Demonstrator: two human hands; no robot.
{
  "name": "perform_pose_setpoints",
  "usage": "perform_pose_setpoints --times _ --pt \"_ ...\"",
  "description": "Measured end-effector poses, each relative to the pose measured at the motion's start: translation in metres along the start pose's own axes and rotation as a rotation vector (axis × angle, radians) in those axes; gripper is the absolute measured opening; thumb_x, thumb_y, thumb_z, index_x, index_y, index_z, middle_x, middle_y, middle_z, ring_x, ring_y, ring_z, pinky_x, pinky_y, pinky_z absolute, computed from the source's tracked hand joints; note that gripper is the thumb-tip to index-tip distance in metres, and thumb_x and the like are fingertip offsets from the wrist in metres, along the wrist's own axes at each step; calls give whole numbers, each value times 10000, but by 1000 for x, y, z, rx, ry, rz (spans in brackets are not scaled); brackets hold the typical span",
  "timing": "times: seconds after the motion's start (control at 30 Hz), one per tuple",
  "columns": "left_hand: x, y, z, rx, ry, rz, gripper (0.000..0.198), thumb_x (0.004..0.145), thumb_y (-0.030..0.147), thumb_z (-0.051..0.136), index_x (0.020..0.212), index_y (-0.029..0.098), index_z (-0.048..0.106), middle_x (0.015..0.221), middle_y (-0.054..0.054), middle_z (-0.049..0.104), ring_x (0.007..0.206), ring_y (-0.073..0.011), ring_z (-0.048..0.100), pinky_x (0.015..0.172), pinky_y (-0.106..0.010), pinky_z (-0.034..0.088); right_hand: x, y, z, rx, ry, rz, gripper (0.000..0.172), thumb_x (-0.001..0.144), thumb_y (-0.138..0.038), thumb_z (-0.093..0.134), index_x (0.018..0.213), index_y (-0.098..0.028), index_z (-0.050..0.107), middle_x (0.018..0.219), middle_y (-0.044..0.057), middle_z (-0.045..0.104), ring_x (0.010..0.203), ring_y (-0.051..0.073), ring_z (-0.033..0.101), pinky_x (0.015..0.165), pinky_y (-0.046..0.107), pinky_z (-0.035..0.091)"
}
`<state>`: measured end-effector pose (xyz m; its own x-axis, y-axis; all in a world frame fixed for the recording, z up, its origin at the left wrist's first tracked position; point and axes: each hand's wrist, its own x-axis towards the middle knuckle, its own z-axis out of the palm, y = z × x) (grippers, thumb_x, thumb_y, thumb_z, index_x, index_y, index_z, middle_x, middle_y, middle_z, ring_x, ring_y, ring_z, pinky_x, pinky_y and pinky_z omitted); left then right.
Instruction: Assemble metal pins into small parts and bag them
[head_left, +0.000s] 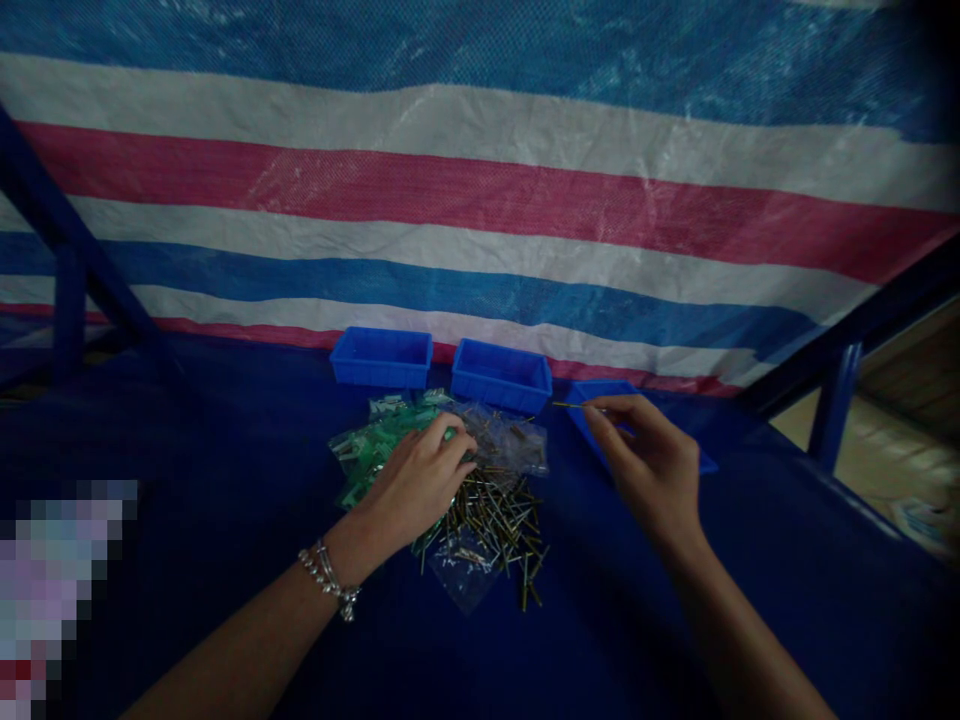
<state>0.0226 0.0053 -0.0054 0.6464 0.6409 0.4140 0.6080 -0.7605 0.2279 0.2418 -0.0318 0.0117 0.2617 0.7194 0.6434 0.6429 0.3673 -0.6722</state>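
My left hand [427, 475], with a beaded bracelet [330, 580] at its wrist, is over the middle of a mixed pile. Its fingers are curled and pressed around something green, too small to name. Green packets [367, 450] lie on the pile's left side, and loose thin metal pins [499, 515] spread out to the right and front. My right hand [649, 450] pinches one thin brass-coloured pin [568, 405] that points left, above the near left part of the right blue tray [600, 388].
Two more blue trays, one at the left [382, 372] and one in the middle [499, 388], stand behind the pile. A small clear bag [465, 575] lies in front. Blue metal bars [832, 410] flank the blue table [247, 440], with a striped sheet [450, 190] behind.
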Motion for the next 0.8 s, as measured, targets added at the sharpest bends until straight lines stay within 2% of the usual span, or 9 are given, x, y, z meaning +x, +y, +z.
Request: perform_pose_setpoints --times 0.13,0.23,0.33,0.47,0.67,0.8 --pt "-1 -1 2 5 -7 13 132 831 176 420 890 148 535 986 -70 479 777 -150 529 715 -328 438 15 19 -26 -213 277 65 171 743 -329 543 793 -177 603 720 26 569 573 131 513 469 239 397" --pt "-2 -2 3 -5 -28 34 145 818 142 415 884 161 544 985 -61 484 770 -144 523 715 -330 428 20 31 -40 -486 369 18 164 744 -310 525 791 -179 611 713 44 548 564 157 497 528 297 406" --pt "-3 -2 3 -24 -50 49 169 799 110 420 894 173 544 999 -54 484 796 -145 518 745 -341 419 21 40 -48 -662 360 6 160 749 -274 496 797 -175 613 703 67 531 615 201 497 625 361 402" --pt "-4 0 2 -46 -54 62 161 771 108 454 869 185 555 1009 -49 481 836 -158 506 771 -359 415 20 51 -48 -732 320 13 223 740 -281 490 895 -166 603 772 109 530 780 276 483 695 427 375" --pt "-4 4 -1 -52 -96 57 140 743 123 489 841 190 564 987 -45 481 888 -183 483 789 -388 398 18 52 -38 -712 259 -75 229 733 -288 500 897 -173 610 793 98 521 750 246 472 707 425 381" --pt "-4 3 0 -40 -88 63 125 748 133 489 829 191 563 966 -40 486 903 -186 473 791 -385 392 13 41 -24 -613 125 -107 187 742 -253 495 867 -173 609 804 81 533 714 205 485 677 367 411"
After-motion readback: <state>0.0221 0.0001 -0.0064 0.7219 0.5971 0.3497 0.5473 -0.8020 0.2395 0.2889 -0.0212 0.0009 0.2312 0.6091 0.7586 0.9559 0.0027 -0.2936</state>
